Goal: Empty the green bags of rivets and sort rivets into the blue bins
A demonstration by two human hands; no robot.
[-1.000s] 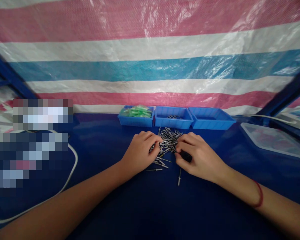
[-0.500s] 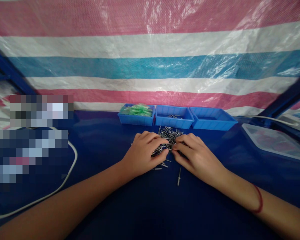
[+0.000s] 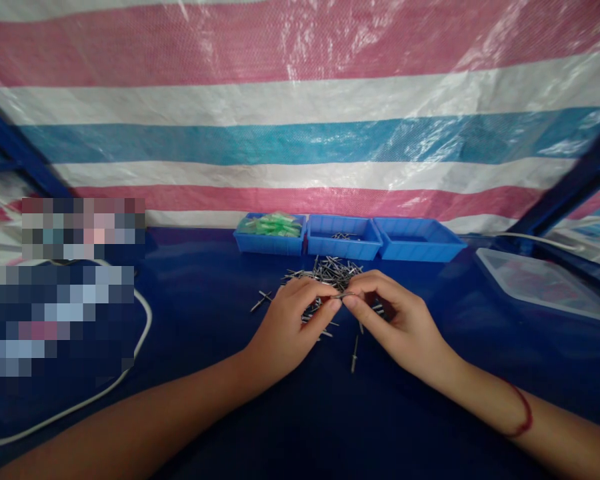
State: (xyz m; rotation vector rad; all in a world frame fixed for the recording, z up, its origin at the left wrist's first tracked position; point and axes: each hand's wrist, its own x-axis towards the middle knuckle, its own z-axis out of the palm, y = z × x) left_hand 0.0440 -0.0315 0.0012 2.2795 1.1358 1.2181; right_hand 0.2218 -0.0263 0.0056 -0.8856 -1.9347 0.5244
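A pile of small metal rivets lies on the dark blue table, just in front of three blue bins. My left hand and my right hand meet above the near edge of the pile, fingertips touching. Both are pinched on one thin rivet held between them. A few loose rivets lie apart, one below the hands and one to the left.
Three blue bins stand at the back: the left one holds green pieces, the middle one a few rivets, the right one looks empty. A clear plastic lid lies at right. A white cable loops at left.
Both hands have lifted slightly off the pile and drawn toward me, now pinching a single rivet between them. The pile is more exposed.
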